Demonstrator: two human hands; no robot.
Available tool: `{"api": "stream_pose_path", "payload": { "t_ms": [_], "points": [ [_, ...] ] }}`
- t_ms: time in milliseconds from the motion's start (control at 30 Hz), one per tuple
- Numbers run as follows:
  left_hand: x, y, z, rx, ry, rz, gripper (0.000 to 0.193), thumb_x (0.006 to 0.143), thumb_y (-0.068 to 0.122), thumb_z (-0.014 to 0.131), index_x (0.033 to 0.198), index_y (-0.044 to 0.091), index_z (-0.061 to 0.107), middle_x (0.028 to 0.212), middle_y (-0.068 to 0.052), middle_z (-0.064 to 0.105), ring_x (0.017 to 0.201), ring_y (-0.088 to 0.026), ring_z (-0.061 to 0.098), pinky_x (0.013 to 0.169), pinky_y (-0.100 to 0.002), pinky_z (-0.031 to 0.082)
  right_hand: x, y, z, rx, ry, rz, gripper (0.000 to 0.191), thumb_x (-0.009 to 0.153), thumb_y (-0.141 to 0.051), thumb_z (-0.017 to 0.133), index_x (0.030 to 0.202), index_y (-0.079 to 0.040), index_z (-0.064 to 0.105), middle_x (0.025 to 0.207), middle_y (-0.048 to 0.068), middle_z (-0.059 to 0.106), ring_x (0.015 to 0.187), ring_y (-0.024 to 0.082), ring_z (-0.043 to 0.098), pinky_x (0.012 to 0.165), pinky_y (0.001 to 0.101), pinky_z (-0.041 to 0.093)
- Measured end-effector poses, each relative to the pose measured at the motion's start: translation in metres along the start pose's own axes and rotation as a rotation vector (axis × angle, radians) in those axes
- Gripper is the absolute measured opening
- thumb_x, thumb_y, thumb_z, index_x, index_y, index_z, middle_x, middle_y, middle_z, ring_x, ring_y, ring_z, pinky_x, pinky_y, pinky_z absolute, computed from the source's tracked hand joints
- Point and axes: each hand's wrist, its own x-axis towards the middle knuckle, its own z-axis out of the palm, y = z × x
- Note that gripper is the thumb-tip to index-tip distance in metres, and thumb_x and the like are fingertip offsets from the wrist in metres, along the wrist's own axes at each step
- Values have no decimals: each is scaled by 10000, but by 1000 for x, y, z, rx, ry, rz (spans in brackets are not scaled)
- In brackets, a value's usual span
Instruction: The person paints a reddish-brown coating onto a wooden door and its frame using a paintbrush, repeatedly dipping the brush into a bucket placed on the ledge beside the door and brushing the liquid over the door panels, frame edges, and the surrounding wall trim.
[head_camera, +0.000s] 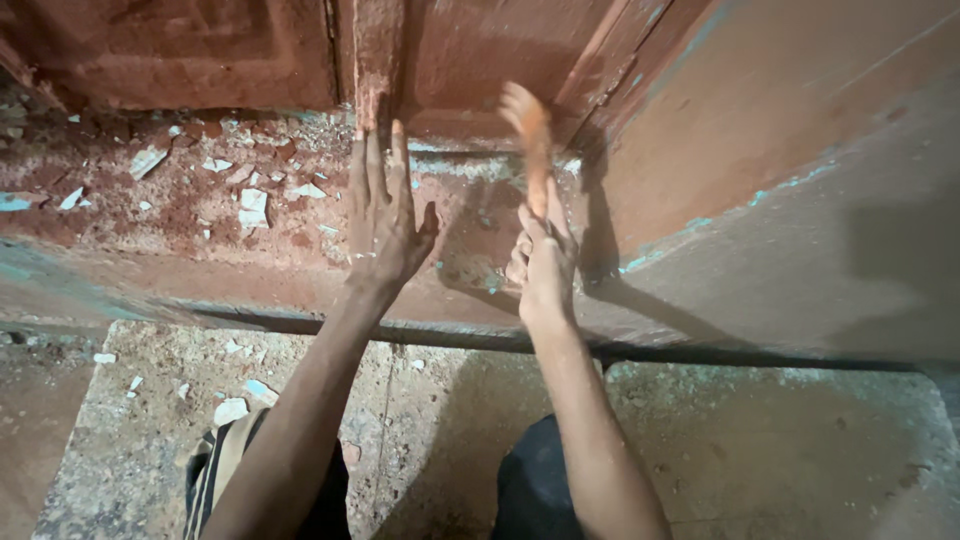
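The left hand (385, 215) lies flat, fingers spread, on the dusty red sill (200, 215), holding nothing. The right hand (545, 255) has its grip closed on a blurred brush (530, 140), which points to twelve o'clock at the door frame (378, 60). Loose paint chips (252, 205) at nine o'clock could slide under the bracing palm, and dust may fly towards the face.

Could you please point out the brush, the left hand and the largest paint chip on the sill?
Brush (533, 150), head view, on its blurred bristle end.
Left hand (383, 225), head view, on its back.
Paint chip (253, 203), head view, on its middle.
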Motion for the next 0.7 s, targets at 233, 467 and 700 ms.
{"api": "stream_pose_path", "payload": {
  "t_ms": [233, 467, 700],
  "points": [
    [5, 2, -2, -39, 37, -14, 1063, 833, 181, 780, 1660, 52, 125, 1655, -322, 192, 1532, -508, 228, 1279, -561, 254, -16, 6, 24, -109, 57, -47, 639, 983, -80, 586, 1557, -320, 442, 1096, -98, 571, 460, 15, 349, 360, 190, 300],
    [5, -1, -1, -25, 61, 18, 1049, 892, 225, 803, 1672, 69, 119, 1665, -326, 189, 1560, -496, 209, 1301, -555, 247, -46, 2, 44, -277, -292, 162, 633, 1008, -43, 544, 1586, -276, 432, 1346, 365, 502, 480, 1, 358, 385, 160, 311],
    [5, -1, -1, -18, -8, -32, 1059, 855, 221, 797, 1656, 18, 135, 1637, -345, 196, 1534, -508, 208, 1280, -577, 235, -30, -11, 26, -154, -67, 95, 652, 969, -97, 532, 1568, -311, 390, 838, -59, 652, 448, 22, 334, 353, 189, 274]
  ]
}}
